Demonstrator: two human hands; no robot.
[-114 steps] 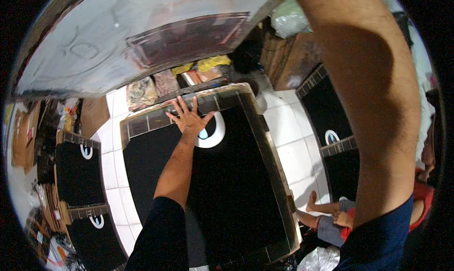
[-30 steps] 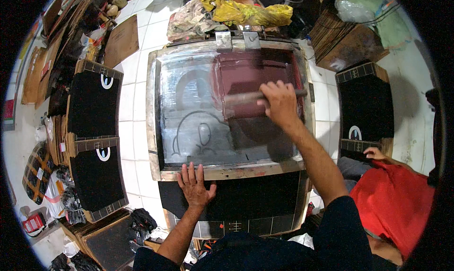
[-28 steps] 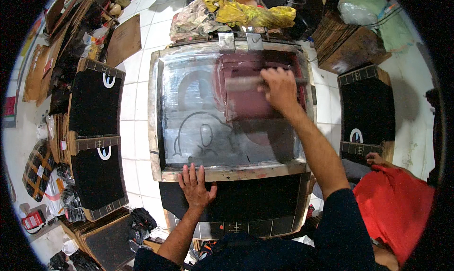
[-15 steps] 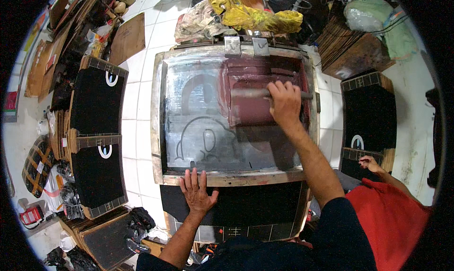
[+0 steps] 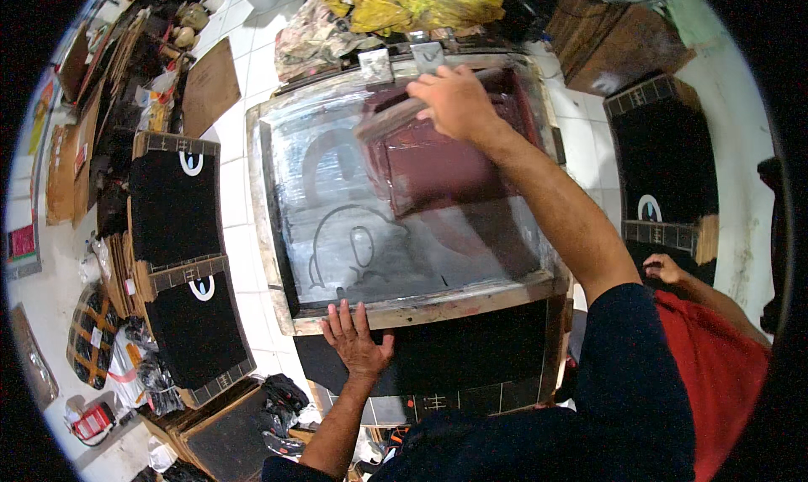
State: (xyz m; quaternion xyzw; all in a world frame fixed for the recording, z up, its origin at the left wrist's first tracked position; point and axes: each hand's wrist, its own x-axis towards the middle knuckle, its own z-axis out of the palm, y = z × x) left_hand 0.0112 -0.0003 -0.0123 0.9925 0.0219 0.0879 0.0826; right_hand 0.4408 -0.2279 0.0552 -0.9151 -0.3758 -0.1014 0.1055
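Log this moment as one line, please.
left hand: on frame, near edge | right hand: gripping bar | dark red patch: upper right inside frame

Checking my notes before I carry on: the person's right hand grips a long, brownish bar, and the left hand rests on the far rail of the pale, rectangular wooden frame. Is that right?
Not quite: the head view shows the left hand on the near rail of the pale, rectangular wooden frame. The right hand does grip the long, brownish bar.

No words or numbers can be read; a small dark mark (image 5: 432, 59) stands on one metal clamp (image 5: 426, 51).
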